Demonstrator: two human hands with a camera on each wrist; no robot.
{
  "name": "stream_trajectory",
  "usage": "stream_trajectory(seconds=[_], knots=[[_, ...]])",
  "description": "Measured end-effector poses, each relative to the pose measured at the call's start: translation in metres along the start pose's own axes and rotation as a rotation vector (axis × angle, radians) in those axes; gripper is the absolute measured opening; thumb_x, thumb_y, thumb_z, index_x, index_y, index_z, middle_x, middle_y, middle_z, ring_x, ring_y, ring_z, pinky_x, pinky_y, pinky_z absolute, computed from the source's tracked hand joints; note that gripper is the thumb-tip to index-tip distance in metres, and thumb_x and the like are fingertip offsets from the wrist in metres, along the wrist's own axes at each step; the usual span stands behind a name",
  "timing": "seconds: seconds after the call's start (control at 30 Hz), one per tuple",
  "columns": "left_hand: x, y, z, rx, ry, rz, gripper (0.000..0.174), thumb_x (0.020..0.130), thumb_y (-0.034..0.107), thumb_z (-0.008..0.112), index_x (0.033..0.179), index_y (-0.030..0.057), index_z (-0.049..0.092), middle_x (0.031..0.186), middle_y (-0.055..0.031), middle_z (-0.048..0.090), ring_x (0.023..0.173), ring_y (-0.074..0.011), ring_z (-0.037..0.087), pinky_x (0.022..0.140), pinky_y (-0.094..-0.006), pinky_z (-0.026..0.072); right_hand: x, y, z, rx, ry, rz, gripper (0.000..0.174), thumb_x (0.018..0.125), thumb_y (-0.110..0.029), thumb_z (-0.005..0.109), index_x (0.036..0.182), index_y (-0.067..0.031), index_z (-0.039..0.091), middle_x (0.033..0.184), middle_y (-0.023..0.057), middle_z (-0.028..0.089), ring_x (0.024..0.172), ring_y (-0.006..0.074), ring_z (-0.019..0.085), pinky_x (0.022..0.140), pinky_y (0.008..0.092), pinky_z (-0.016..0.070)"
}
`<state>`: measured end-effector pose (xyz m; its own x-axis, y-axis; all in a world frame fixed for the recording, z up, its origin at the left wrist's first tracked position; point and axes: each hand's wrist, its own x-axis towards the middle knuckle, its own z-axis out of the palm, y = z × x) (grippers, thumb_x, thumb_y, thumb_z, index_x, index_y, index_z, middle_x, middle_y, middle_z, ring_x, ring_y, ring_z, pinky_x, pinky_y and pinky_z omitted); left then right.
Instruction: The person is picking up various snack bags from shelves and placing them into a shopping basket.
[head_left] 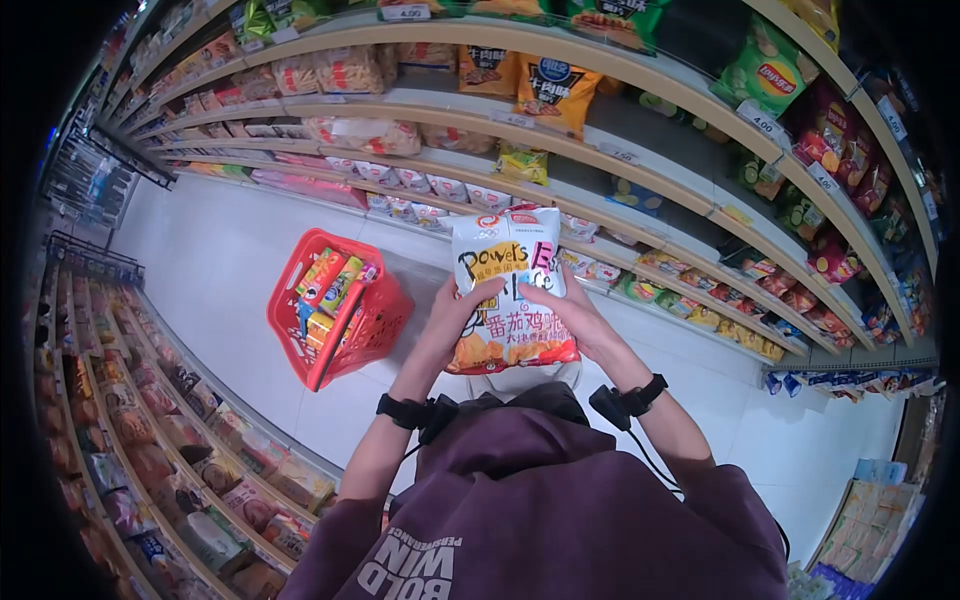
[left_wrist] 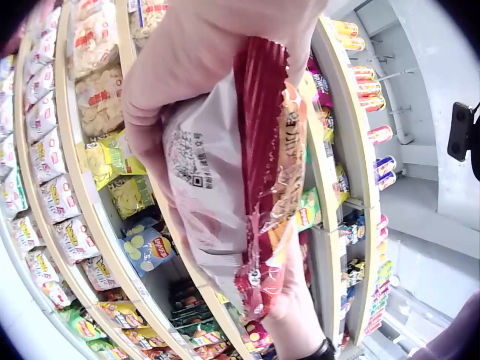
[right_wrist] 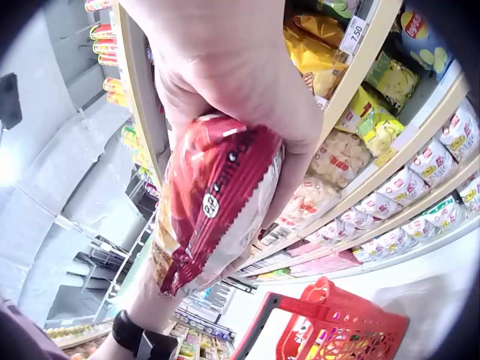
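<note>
A white and red snack bag (head_left: 510,320) with large printed lettering is held upright in front of the body. My left hand (head_left: 458,318) grips its left side with the thumb across the front. On the other side my right hand (head_left: 577,312) holds it the same way, the thumb pointing inward. In the left wrist view the dark red crimped end of the bag (left_wrist: 259,165) shows below the left hand (left_wrist: 202,67). The right wrist view shows the right hand (right_wrist: 232,75) wrapped over the same bag (right_wrist: 225,187). The fingers behind the bag are hidden in the head view.
A red shopping basket (head_left: 385,325) with several colourful packets stands on the white floor (head_left: 220,300) at the left. Shelves of snack bags run along the far side, with yellow-orange bags (head_left: 553,95) and green bags (head_left: 765,70). More shelves (head_left: 190,430) curve along the left.
</note>
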<state>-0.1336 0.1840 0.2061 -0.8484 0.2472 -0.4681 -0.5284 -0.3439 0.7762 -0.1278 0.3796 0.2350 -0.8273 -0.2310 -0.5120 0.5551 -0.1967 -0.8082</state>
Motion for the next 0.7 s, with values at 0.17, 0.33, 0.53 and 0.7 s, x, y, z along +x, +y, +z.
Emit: stream_trajectory(seconds=[0.17, 0.33, 0.53, 0.7], knots=[[-0.023, 0.014, -0.032, 0.003, 0.001, -0.03, 0.062, 0.082, 0.021, 0.076, 0.129, -0.0028, 0.043, 0.113, -0.0129, 0.062, 0.094, -0.0192, 0.067, 0.079, -0.0323, 0.0574, 0.011, 0.026, 0.031, 0.1, -0.04, -0.042, 0.107, 0.082, -0.028, 0.076, 0.149, 0.0071, 0.0, 0.135, 0.0238, 0.045, 0.117, 0.0251, 0.057, 0.092, 0.0337, 0.0508], [-0.033, 0.028, -0.048, 0.015, -0.081, -0.044, 0.054, 0.081, 0.016, 0.075, 0.124, -0.0034, 0.051, 0.112, -0.0126, 0.065, 0.095, -0.0196, 0.068, 0.08, -0.0325, 0.0575, -0.003, 0.018, 0.06, 0.056, 0.07, -0.023, 0.113, 0.082, -0.038, 0.073, 0.148, 0.009, -0.005, 0.137, 0.0263, 0.042, 0.119, 0.0254, 0.055, 0.093, 0.0333, 0.0495], [-0.032, 0.03, -0.056, -0.024, -0.149, -0.059, 0.058, 0.081, 0.024, 0.073, 0.128, -0.002, 0.05, 0.113, -0.0106, 0.065, 0.096, -0.0171, 0.067, 0.084, -0.03, 0.0542, -0.02, 0.002, 0.071, -0.068, 0.073, -0.109, 0.114, 0.083, -0.048, 0.069, 0.145, 0.0156, -0.003, 0.143, 0.0317, 0.033, 0.126, 0.0277, 0.049, 0.098, 0.0312, 0.0445], [-0.041, 0.037, -0.056, -0.015, -0.156, -0.039, 0.058, 0.083, 0.026, 0.072, 0.13, -0.0007, 0.049, 0.115, -0.0096, 0.064, 0.098, -0.0167, 0.066, 0.085, -0.0304, 0.053, -0.006, 0.014, 0.062, -0.076, 0.064, -0.043, 0.115, 0.083, -0.052, 0.068, 0.148, 0.0099, -0.004, 0.149, 0.0296, 0.024, 0.132, 0.027, 0.043, 0.102, 0.0329, 0.043]])
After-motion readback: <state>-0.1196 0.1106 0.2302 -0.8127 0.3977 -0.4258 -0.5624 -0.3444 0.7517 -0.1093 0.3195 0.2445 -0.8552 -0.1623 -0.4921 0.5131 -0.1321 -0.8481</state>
